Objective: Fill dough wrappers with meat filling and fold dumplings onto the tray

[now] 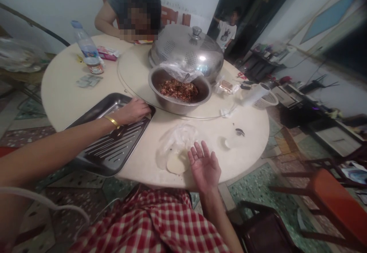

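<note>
My left hand (134,110), with a gold bangle on the wrist, reaches across a ridged steel tray (110,150) and rests at its far right corner; whether it holds anything there I cannot tell. My right hand (204,165) lies palm up and open on the round table (65,96), empty. Just left of it lies a stack of round dough wrappers (177,163) on a clear plastic bag (177,140). Beyond stands a steel bowl (179,92) of reddish minced filling with a spoon in it.
A domed steel cover (189,52) sits behind the bowl on a turntable. A water bottle (87,48) and a small jar stand at the far left. A person leans on the table's far side. A small white disc (232,143), chairs and clutter lie to the right.
</note>
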Demonstrator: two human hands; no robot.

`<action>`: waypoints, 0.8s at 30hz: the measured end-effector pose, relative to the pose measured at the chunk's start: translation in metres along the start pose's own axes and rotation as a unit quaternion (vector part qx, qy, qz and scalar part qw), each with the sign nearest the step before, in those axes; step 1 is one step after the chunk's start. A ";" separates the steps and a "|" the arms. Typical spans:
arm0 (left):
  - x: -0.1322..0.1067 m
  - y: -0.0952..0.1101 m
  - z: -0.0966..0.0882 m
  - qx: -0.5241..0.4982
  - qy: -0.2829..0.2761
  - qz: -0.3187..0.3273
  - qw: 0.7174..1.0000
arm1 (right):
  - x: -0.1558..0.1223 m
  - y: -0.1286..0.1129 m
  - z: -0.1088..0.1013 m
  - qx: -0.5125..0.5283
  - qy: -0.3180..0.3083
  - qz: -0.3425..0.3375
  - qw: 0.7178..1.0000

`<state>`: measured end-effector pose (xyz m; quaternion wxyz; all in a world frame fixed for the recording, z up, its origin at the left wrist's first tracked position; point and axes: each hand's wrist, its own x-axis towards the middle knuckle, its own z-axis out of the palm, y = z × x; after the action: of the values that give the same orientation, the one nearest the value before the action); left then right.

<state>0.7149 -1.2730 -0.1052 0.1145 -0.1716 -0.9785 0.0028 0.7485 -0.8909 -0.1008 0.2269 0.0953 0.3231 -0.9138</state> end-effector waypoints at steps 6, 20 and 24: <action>0.003 0.003 -0.008 0.006 -0.007 0.053 0.999 | 0.001 0.000 -0.003 0.004 0.002 0.004 1.000; -0.010 0.000 -0.017 -0.022 -0.004 -0.064 0.998 | 0.000 -0.001 -0.003 -0.003 0.011 0.003 1.000; -0.019 -0.006 -0.023 -0.033 -0.039 -0.142 0.989 | 0.001 0.000 -0.005 -0.003 0.015 0.002 1.000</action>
<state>0.7351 -1.2858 -0.0869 0.0702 -0.0347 -0.9962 -0.0389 0.7477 -0.8885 -0.1054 0.2246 0.1089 0.3288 -0.9108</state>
